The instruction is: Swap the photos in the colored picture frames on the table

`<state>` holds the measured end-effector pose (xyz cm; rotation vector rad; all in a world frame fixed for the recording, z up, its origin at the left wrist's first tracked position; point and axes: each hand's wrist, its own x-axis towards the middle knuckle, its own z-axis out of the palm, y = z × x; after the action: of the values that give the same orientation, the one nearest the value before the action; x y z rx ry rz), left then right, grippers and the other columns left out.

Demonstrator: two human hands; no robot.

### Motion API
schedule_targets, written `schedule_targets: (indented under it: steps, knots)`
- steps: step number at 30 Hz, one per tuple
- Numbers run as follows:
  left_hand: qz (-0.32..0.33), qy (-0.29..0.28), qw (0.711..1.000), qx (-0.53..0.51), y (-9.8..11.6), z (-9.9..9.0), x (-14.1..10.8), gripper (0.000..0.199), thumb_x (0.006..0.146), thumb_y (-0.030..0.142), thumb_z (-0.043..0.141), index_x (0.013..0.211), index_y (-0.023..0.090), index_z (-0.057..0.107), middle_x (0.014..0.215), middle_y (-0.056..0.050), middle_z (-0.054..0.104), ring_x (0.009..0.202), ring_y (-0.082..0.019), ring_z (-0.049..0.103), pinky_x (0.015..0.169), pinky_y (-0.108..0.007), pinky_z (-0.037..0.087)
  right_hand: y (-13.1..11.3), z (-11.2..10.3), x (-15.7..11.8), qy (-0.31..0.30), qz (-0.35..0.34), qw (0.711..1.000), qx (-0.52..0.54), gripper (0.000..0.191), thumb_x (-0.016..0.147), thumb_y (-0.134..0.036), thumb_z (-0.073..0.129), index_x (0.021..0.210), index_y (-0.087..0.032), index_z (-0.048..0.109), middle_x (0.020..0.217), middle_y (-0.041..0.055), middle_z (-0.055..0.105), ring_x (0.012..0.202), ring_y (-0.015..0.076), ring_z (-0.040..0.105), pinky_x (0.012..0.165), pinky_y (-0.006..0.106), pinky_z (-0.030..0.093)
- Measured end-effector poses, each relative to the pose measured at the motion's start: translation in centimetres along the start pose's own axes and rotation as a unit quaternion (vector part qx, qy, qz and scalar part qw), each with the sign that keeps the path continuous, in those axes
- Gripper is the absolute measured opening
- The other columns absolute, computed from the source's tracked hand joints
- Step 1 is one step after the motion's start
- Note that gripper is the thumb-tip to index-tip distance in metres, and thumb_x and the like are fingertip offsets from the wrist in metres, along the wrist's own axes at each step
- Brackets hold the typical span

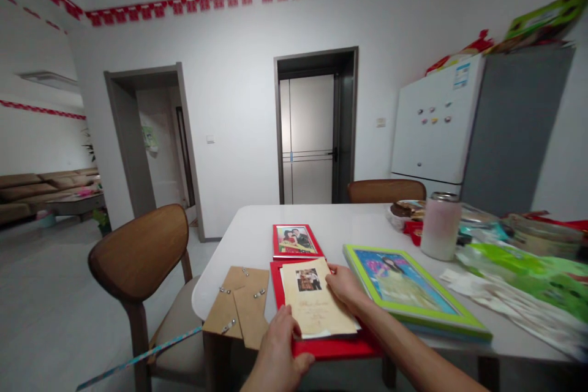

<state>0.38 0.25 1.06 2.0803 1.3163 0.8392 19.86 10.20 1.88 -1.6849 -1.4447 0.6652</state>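
Note:
A cream printed sheet [316, 312] with a small photo lies over a larger red frame [340, 350] at the table's near edge. My left hand [281, 349] holds the sheet's lower left edge, its thumb low over the red frame. At the sheet's upper right edge, my right hand [344, 288] grips it with bent fingers. Just behind stands out a small red-framed photo [297, 240], lying flat. Brown backing boards [243, 300] with metal clips lie to the left. On the right is a green-framed picture [404, 282], lying flat on other flat items.
The white table [252, 220] also bears a pink jar [441, 226], a green plastic bag [528, 275], white tissues [496, 300] and food packs at the right. A wooden chair [142, 251] stands left, another [386, 190] behind. A patterned strip [142, 356] sticks out at the lower left.

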Motion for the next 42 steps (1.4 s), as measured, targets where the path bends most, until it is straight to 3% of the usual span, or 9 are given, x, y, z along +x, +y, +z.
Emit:
schedule_targets:
  steps: [9, 15, 23, 27, 29, 32, 34, 38, 42]
  knots:
    - [0.031, -0.022, 0.999, 0.013, 0.4, -0.8, 0.0, 0.023, 0.057, 0.011, 0.061, 0.076, 0.019, 0.051, 0.112, -0.005, 0.05, 0.111, -0.019, 0.039, 0.094, -0.028, 0.029, -0.5, 0.8, -1.0, 0.036, -0.079, 0.99, -0.112, 0.033, 0.063, -0.014, 0.047, 0.094, -0.012, 0.058, 0.092, 0.0115, 0.063, 0.085, 0.0203, 0.056, 0.074, 0.026, 0.037]
    - [0.022, -0.045, 0.998, 0.028, 0.9, -1.4, 0.0, 0.018, 0.059, 0.012, 0.06, 0.074, 0.019, 0.053, 0.113, -0.005, 0.052, 0.115, -0.02, 0.036, 0.097, -0.03, 0.027, 0.5, 1.3, -1.3, 0.056, -0.153, 0.957, -0.24, 0.037, 0.066, -0.013, 0.046, 0.103, -0.015, 0.053, 0.095, 0.0103, 0.061, 0.09, 0.0206, 0.051, 0.075, 0.027, 0.035]
    - [0.022, -0.085, 0.99, 0.109, 0.7, -1.1, 0.0, 0.028, 0.067, 0.023, 0.057, 0.094, 0.018, 0.057, 0.127, -0.008, 0.04, 0.121, -0.023, 0.027, 0.1, -0.034, 0.022, 0.9, 0.6, -3.3, -0.007, -0.205, 0.94, -0.272, 0.035, 0.072, -0.032, 0.045, 0.103, -0.019, 0.057, 0.111, 0.0105, 0.052, 0.102, 0.0228, 0.043, 0.083, 0.032, 0.033]
    - [0.023, -0.067, 0.989, 0.127, 1.2, -0.6, -0.2, 0.029, 0.067, 0.026, 0.055, 0.095, 0.019, 0.058, 0.125, -0.009, 0.043, 0.121, -0.024, 0.028, 0.1, -0.035, 0.023, 0.5, 0.0, -4.3, -0.033, -0.219, 0.927, -0.302, 0.031, 0.074, -0.035, 0.043, 0.096, -0.023, 0.061, 0.101, 0.0084, 0.055, 0.098, 0.0224, 0.043, 0.08, 0.031, 0.034]
    - [0.018, -0.067, 0.99, 0.122, 1.1, -1.2, -0.5, 0.04, 0.064, 0.024, 0.056, 0.104, 0.017, 0.055, 0.128, -0.01, 0.039, 0.121, -0.023, 0.028, 0.1, -0.034, 0.023, 0.2, -0.1, -4.5, -0.032, -0.215, 0.924, -0.315, 0.03, 0.074, -0.033, 0.041, 0.094, -0.023, 0.061, 0.096, 0.0089, 0.057, 0.095, 0.0228, 0.044, 0.078, 0.032, 0.034]
    - [0.01, -0.057, 0.989, 0.137, -0.6, -3.6, -1.4, 0.071, 0.054, 0.016, 0.059, 0.122, 0.016, 0.038, 0.135, -0.009, 0.026, 0.124, -0.022, 0.022, 0.102, -0.034, 0.018, -0.8, 0.3, -5.1, -0.011, -0.196, 0.931, -0.307, 0.031, 0.073, -0.033, 0.043, 0.096, -0.022, 0.061, 0.103, 0.0103, 0.056, 0.097, 0.0246, 0.044, 0.078, 0.034, 0.033]
    - [-0.02, -0.017, 0.984, 0.177, -3.1, -5.7, -1.9, 0.08, 0.05, 0.012, 0.057, 0.126, 0.02, 0.032, 0.136, -0.006, 0.023, 0.125, -0.021, 0.017, 0.102, -0.035, 0.015, -2.3, 1.3, -6.1, -0.014, -0.204, 0.941, -0.27, 0.033, 0.074, -0.033, 0.043, 0.1, -0.021, 0.059, 0.108, 0.0105, 0.055, 0.1, 0.0244, 0.044, 0.081, 0.035, 0.032]
    - [-0.153, 0.069, 0.941, 0.294, -8.7, -8.6, -1.8, 0.067, 0.055, 0.009, 0.051, 0.121, 0.01, 0.039, 0.133, -0.012, 0.031, 0.122, -0.022, 0.025, 0.1, -0.033, 0.021, -6.4, 5.7, -8.7, -0.091, -0.269, 0.943, -0.172, 0.037, 0.074, -0.04, 0.043, 0.103, -0.022, 0.057, 0.098, 0.008, 0.06, 0.092, 0.0227, 0.049, 0.081, 0.035, 0.033]
    - [-0.116, 0.091, 0.938, 0.315, -10.8, -9.2, -1.3, 0.048, 0.064, 0.01, 0.045, 0.111, 0.014, 0.05, 0.121, -0.008, 0.048, 0.114, -0.017, 0.04, 0.097, -0.026, 0.027, -9.0, 10.7, -9.8, -0.102, -0.25, 0.948, -0.167, 0.045, 0.061, -0.046, 0.056, 0.097, -0.019, 0.059, 0.097, 0.0115, 0.058, 0.092, 0.0287, 0.047, 0.081, 0.043, 0.033]
